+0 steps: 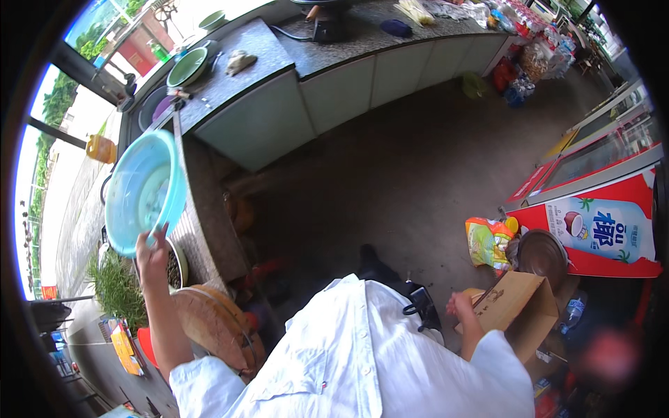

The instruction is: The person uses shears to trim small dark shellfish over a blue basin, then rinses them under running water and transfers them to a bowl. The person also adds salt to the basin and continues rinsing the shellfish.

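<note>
My left hand (153, 259) grips the near rim of a light-blue plastic basin (119, 209), its fingers over the edge. The basin is tilted, its inside towards me, beside a narrow ledge (194, 230). Something small and pale lies in its bottom, too blurred to name. Below the hand are a thick round wooden chopping block (209, 324) and a pot (179, 264) with dark contents, partly hidden. My right hand (460, 305) hangs low at my side with loosely bent fingers and nothing visible in it. It is close to an open cardboard box (509, 300).
A stone counter (334, 52) over pale cabinets runs ahead, bearing a green bowl (188, 67), a rag (241, 62) and a stove (328, 23). A red display fridge (606, 230) stands right, near a round brown lid (542, 256) and a colourful bag (488, 241). Green plants (117, 287) are at left.
</note>
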### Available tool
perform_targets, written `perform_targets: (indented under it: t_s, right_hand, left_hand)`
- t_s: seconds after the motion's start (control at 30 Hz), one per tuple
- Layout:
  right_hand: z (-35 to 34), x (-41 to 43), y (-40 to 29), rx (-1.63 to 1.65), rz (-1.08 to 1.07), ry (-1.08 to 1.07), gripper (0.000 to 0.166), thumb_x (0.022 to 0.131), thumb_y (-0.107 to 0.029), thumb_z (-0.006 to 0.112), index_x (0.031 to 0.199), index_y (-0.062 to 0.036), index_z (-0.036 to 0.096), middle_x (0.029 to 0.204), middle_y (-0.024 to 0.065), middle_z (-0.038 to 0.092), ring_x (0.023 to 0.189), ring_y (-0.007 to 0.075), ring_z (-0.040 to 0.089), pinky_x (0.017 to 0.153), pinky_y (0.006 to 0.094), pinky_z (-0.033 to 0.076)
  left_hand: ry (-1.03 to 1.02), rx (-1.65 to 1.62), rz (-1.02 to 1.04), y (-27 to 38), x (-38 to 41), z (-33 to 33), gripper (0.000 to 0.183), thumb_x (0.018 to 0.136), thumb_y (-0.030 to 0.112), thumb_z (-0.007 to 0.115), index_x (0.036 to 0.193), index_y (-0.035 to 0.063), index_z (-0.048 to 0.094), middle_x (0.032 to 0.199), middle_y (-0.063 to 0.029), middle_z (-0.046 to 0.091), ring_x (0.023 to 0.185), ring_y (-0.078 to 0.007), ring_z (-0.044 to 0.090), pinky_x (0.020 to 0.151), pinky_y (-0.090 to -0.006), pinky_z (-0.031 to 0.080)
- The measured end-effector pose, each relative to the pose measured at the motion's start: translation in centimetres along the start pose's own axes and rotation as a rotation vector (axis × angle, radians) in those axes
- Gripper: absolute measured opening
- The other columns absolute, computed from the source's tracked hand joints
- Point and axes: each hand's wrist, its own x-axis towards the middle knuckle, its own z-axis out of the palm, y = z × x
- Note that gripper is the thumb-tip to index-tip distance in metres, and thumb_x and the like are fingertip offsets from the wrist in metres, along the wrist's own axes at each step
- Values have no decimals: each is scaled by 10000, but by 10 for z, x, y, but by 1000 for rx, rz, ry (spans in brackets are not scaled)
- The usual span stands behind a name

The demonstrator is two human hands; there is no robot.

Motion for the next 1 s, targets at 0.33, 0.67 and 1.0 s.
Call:
perform_targets:
  t_s: [0.33,0.67,1.0]
  right_hand:
    - [112,47,-239,-213,-178,-126,264,942,-213,550,1131,-37,492,832,83,595,597,186,619,491,316,536]
    - [284,27,-333,-393,-176,-221,267,946,-199,538,1105,13,510,827,107,602,599,201,642,472,319,546]
    - [441,-2,-473,-366,-363,-239,194,946,-157,525,1083,-19,521,843,93,595,595,186,621,471,286,542]
  left_hand:
    - [348,-404,-60,14,-11,35,581,816,-12,529,1310,-91,232,1228,-319,433,1030,-508,564,556,-260,626]
    - [381,-557,-47,41,65,18,551,829,19,512,1291,-99,237,1215,-347,421,982,-473,600,540,-231,603]
    - [539,-647,-161,33,156,5,590,794,37,531,1302,-61,247,1189,-372,450,854,-391,645,512,-205,573]
